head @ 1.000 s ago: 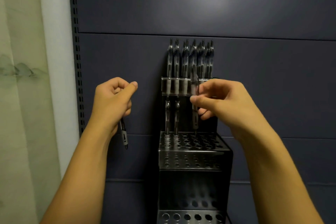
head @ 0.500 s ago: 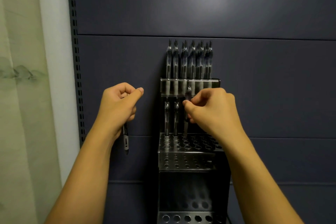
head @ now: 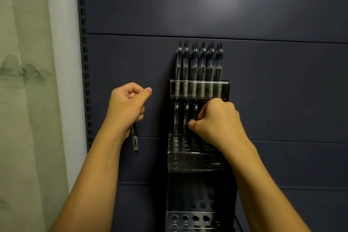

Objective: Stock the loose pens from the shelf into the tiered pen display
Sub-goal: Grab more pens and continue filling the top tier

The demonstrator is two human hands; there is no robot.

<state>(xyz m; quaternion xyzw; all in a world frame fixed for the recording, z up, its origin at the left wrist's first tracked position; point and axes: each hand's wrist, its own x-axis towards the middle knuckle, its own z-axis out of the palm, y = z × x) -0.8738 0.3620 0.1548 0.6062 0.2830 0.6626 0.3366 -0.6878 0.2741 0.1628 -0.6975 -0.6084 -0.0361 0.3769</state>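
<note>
head view, pen [head: 195,111] pinched by right hand [head: 216,120] fingers [head: 192,123]

You have no readable text, label, brand, number or sign anywhere in this view. The pen [head: 135,141] hanging from your left hand [head: 127,107] carries a small dark mark on its pale grip, too small to make out as lettering. The pens in the tiered pen display [head: 199,158] show only glare on their clips, and the display's metal faces bear nothing but rows of holes. The dark back panel [head: 244,5] is plain, and the slotted upright [head: 84,62] beside it has slots only. The pale curtain [head: 24,73] at your left shows a faint green smudge of pattern, not writing.
</note>
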